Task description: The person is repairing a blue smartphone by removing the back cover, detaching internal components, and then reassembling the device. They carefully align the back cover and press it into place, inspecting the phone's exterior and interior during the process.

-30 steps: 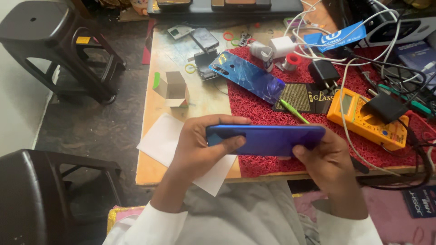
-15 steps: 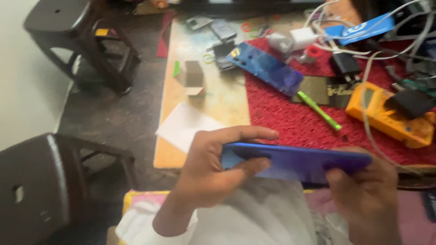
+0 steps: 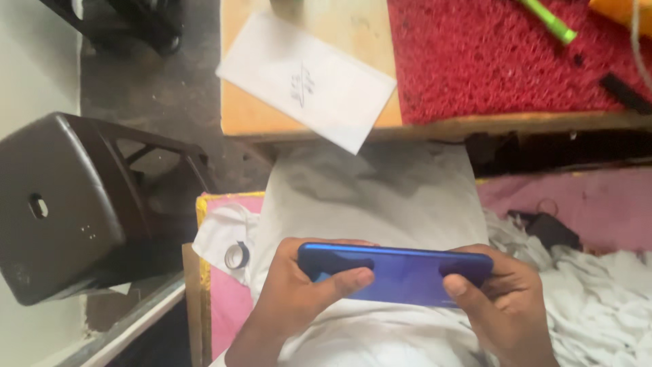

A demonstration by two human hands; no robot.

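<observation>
While you hold the blue phone (image 3: 397, 272) flat over your lap, work from the left side of the scene to the right and keep the grip even at both ends.

1. Note the dark plastic stool (image 3: 64, 204) standing on the floor at your far left. Keep your left elbow apart from it so the arm does not get nudged.

2. Check the left hand (image 3: 299, 292). It is closed around the left end of the phone, with the thumb (image 3: 343, 280) lying across the glossy blue face and the fingers curled behind. Press with the pad of the thumb only; the smooth surface will likely slip under a sideways push.

3. Keep the phone level and lengthwise between both hands, below the table (image 3: 305, 126) edge and above the white cloth (image 3: 380, 197) on your lap. A drop here would probably land softly.

4. Check the right hand (image 3: 506, 306). It is closed on the right end, thumb on the face, fingers wrapped underneath. Match its pressure to the left.

5. Leave the white paper (image 3: 305, 78) overhanging the table edge, the red mat (image 3: 489, 61) and the green pen (image 3: 547, 20) where they lie, well apart from your hands.
</observation>
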